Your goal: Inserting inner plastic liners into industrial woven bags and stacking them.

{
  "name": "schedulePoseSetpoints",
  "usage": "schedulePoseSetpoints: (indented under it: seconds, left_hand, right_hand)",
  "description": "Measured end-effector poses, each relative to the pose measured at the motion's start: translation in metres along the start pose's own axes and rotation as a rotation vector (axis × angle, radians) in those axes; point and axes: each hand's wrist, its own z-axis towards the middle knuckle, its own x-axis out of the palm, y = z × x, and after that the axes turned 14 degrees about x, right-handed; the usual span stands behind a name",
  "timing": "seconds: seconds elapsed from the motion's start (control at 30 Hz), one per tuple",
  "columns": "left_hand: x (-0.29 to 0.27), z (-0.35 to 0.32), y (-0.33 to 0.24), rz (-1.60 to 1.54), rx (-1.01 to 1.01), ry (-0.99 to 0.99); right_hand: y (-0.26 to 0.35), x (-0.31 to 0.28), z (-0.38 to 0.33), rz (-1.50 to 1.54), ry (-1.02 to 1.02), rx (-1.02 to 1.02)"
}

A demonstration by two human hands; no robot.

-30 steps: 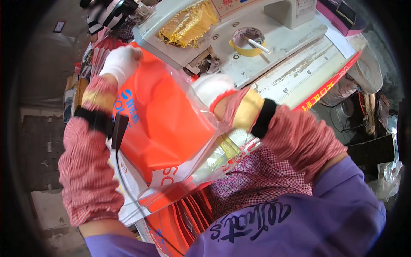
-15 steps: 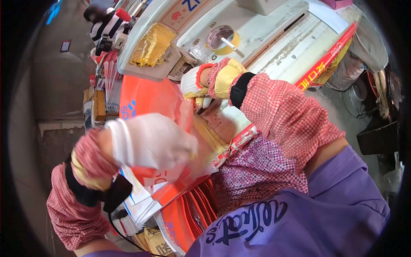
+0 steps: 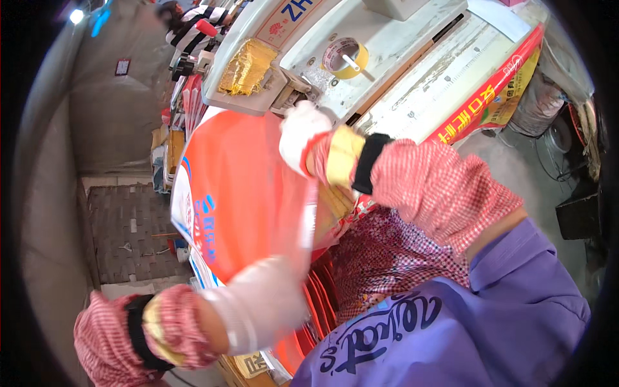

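A large orange bag with blue print and a white edge hangs below the head of a pale machine, which looks like a sewing machine. My right hand, in a white glove, is at the machine's metal foot with its fingers curled on the bag's upper edge. Lower down, my left hand, gloved in white and blurred, is closed at the bag's near edge. Its fingertips are partly hidden. The bag's side stretches between both hands.
A roll of tape with a white stick in it lies on the machine bed. Gold woven cloth covers part of the machine. More orange bags stand stacked by my lap. A person in stripes is at the far left.
My left hand has moved down and nearer to me, and the orange bag is now spread out flatter. My right hand has shifted slightly, up against the machine's foot. The view has turned a little.
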Motion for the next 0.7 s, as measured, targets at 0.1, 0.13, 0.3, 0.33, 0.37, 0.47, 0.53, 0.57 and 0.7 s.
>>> schedulePoseSetpoints:
  seconds: [0.1,0.13,0.3,0.33,0.37,0.47,0.53,0.57,0.7]
  left_hand:
    - [-0.009,0.044,-0.026,0.498,0.594,0.068]
    - [-0.005,0.054,-0.024,0.481,0.617,0.087]
    - [-0.01,0.056,-0.008,0.133,0.643,-0.038]
    - [-0.014,0.051,-0.01,0.177,0.486,-0.056]
    - [-0.015,0.047,-0.011,0.205,0.389,0.036]
    - [-0.007,0.045,-0.015,0.191,0.405,0.057]
    - [-0.004,0.045,-0.016,0.189,0.45,0.022]
    - [-0.001,0.046,-0.016,0.185,0.489,-0.012]
    - [0.002,0.041,-0.029,0.449,0.553,-0.084]
  right_hand:
    - [0.026,0.076,-0.049,-1.261,-0.609,-0.413]
    - [0.022,0.065,-0.071,-0.856,-0.402,-0.495]
    - [-0.006,-0.08,-0.098,0.524,0.839,-0.562]
    - [-0.007,-0.044,-0.096,0.748,0.28,-0.581]
    - [-0.013,-0.055,-0.083,0.826,0.272,-0.188]
    - [-0.035,-0.067,-0.045,0.802,0.369,0.43]
    - [-0.025,-0.071,-0.036,0.524,0.666,0.399]
    - [-0.018,-0.068,-0.036,0.462,0.719,0.329]
    - [0.016,0.002,-0.052,0.149,0.205,0.287]
